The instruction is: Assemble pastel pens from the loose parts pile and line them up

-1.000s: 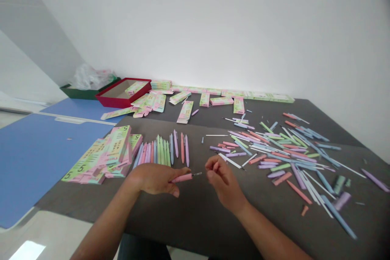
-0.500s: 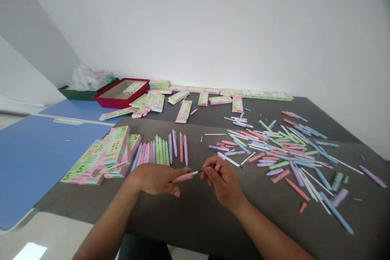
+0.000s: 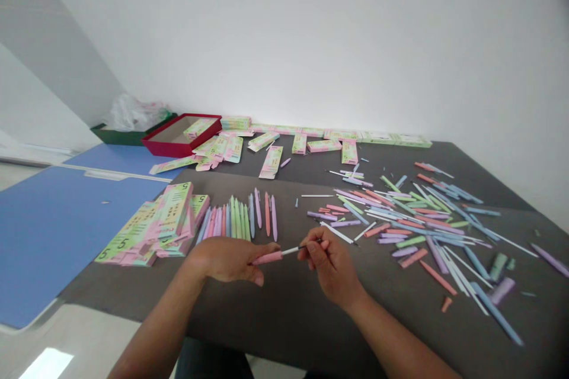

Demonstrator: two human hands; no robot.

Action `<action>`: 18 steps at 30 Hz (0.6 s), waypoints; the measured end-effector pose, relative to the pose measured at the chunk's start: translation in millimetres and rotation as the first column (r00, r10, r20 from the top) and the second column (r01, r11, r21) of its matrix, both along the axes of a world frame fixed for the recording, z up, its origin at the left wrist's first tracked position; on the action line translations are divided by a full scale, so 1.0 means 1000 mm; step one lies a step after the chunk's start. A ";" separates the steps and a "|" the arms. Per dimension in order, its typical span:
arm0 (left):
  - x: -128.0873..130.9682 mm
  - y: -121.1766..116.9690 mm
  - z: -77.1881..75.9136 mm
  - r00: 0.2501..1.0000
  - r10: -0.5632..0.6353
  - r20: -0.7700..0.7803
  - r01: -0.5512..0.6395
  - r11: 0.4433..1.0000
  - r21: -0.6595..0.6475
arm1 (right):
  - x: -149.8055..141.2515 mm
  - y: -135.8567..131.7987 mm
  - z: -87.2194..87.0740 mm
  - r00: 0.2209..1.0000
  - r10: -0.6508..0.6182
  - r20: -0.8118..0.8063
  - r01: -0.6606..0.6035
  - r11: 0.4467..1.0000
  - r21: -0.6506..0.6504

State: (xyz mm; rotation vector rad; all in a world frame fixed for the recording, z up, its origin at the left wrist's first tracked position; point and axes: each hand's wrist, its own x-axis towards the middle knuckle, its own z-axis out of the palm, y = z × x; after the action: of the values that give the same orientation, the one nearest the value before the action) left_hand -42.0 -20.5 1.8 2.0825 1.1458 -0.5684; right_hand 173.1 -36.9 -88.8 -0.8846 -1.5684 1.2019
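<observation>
At the near edge of the dark table (image 3: 275,331), the left hand (image 3: 226,259) holds a pink pen barrel (image 3: 267,257) in a narrow grip, the barrel lying roughly level above the tabletop. The right hand (image 3: 331,266) pinches a thin refill (image 3: 291,251), white near the barrel and dark toward the fingers. Compared with one second earlier: the right hand was then curled and clear of the refill, and is now closed on it. The hands stand closer together, and much more refill shows outside the barrel. At 12 o'clock from the hands lies a row of pastel pens (image 3: 235,225). At 10 o'clock lies a stack of flat printed boxes (image 3: 151,228). At 2 o'clock lie scattered pen parts (image 3: 400,228). Farther off at 11 o'clock sits a red tray (image 3: 180,136).
</observation>
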 end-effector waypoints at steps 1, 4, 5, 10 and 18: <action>-0.001 0.000 0.001 1.000 0.008 0.002 -0.008 1.000 -0.001 | 0.002 0.002 0.001 1.000 -0.006 -0.027 0.006 1.000 -0.001; -0.004 -0.001 0.003 0.999 0.037 -0.002 -0.037 0.999 -0.006 | 0.013 0.014 0.004 0.995 -0.058 -0.082 0.057 0.998 -0.014; -0.005 -0.001 0.003 0.999 0.044 -0.007 -0.044 0.999 -0.002 | 0.017 0.020 0.004 0.993 -0.089 -0.081 0.088 0.996 -0.020; -0.009 -0.001 -0.001 0.997 0.059 -0.048 -0.059 0.998 0.019 | 0.036 0.054 -0.008 0.920 -0.321 0.224 0.319 0.947 0.048; -0.006 0.000 -0.002 0.999 0.042 -0.006 -0.041 0.997 0.065 | 0.033 0.082 -0.029 0.609 -0.391 0.690 0.400 0.903 0.158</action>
State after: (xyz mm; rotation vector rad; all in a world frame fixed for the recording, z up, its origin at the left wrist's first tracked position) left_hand -48.5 -20.4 -0.6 2.1076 1.2240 -0.5259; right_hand 205.7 45.1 -117.4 -1.7564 -1.7984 0.5410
